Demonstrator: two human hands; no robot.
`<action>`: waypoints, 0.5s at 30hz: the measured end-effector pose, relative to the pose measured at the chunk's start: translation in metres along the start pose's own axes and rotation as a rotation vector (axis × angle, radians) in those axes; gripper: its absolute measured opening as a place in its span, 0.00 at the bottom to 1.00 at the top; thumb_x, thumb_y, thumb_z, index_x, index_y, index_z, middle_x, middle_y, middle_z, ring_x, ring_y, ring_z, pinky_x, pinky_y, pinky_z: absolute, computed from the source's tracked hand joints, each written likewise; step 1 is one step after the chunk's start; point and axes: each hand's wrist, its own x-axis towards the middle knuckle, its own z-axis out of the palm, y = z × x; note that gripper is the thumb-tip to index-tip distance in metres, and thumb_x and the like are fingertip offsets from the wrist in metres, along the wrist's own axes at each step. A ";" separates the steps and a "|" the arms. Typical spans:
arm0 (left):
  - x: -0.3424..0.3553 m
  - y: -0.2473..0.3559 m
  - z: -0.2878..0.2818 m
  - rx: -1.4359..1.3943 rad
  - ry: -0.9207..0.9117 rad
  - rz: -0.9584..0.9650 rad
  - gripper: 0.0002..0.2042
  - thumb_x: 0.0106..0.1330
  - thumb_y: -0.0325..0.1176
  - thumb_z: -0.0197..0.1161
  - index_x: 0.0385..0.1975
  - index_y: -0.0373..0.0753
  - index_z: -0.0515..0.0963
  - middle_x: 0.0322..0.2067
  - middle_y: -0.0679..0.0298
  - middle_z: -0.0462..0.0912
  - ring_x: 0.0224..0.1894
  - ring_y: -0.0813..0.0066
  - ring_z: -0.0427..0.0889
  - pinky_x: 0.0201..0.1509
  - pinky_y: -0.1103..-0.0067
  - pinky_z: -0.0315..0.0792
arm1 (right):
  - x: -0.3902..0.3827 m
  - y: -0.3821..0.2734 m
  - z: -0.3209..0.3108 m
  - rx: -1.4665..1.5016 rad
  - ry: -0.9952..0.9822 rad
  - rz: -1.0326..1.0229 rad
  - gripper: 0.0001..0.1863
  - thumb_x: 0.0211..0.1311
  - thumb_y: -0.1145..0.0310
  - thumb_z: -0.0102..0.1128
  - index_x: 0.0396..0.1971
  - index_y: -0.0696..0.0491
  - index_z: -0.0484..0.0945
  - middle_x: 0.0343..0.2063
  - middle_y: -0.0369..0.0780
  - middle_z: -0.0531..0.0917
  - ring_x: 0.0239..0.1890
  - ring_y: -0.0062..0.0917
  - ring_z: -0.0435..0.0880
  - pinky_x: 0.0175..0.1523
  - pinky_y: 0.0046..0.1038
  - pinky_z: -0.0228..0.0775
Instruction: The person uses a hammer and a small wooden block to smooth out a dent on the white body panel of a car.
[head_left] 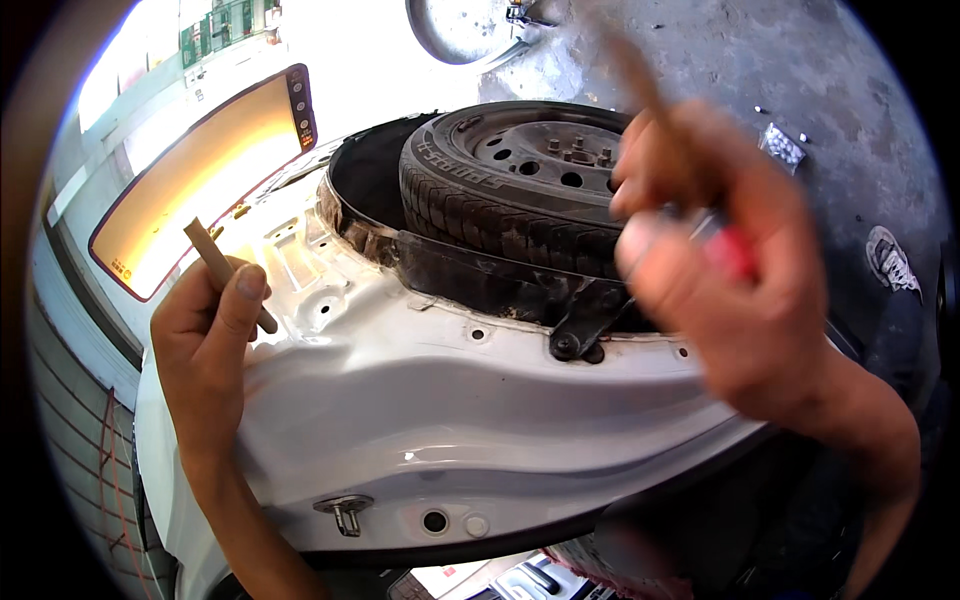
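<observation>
My left hand [212, 335] pinches a slim, flat grey-brown bar [213, 258] between thumb and fingers, tilted, its lower end close to the white car body panel [440, 385]. On the right, my right hand [735, 270] is raised over the panel and smeared by motion. Its fingers are closed round a long brown tool [650, 95] that points up and away; a red part [728, 250] shows in the fist, and the tool's kind is too blurred to tell. Behind the panel a spare wheel [500, 190] lies in a black well, partly hidden by my right hand.
A glowing yellow-white light panel [200, 180] stands at the left. A black bracket [575, 330] sits on the well's edge, and a metal latch [345, 513] juts from the near panel. On the floor are a small pack of white bits [783, 148] and a grey shoe [893, 262].
</observation>
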 end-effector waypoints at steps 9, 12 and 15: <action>0.000 -0.005 0.001 0.033 -0.050 0.007 0.14 0.72 0.41 0.63 0.33 0.34 0.79 0.24 0.71 0.75 0.27 0.85 0.69 0.31 0.84 0.63 | 0.004 -0.003 0.000 0.183 0.084 0.047 0.11 0.55 0.77 0.53 0.39 0.57 0.69 0.39 0.40 0.72 0.42 0.23 0.72 0.53 0.28 0.66; 0.000 0.000 0.002 0.044 -0.062 -0.006 0.13 0.72 0.38 0.65 0.32 0.32 0.79 0.23 0.70 0.75 0.28 0.86 0.69 0.32 0.84 0.63 | 0.003 -0.005 0.004 0.201 0.083 0.109 0.10 0.54 0.78 0.53 0.38 0.57 0.69 0.39 0.40 0.72 0.41 0.23 0.72 0.53 0.28 0.66; 0.005 -0.005 0.004 0.091 -0.035 0.076 0.13 0.72 0.37 0.64 0.32 0.32 0.79 0.23 0.70 0.74 0.27 0.85 0.69 0.32 0.84 0.64 | -0.003 -0.002 -0.003 -0.174 -0.165 -0.082 0.11 0.52 0.81 0.51 0.36 0.56 0.68 0.36 0.41 0.70 0.38 0.26 0.71 0.49 0.29 0.66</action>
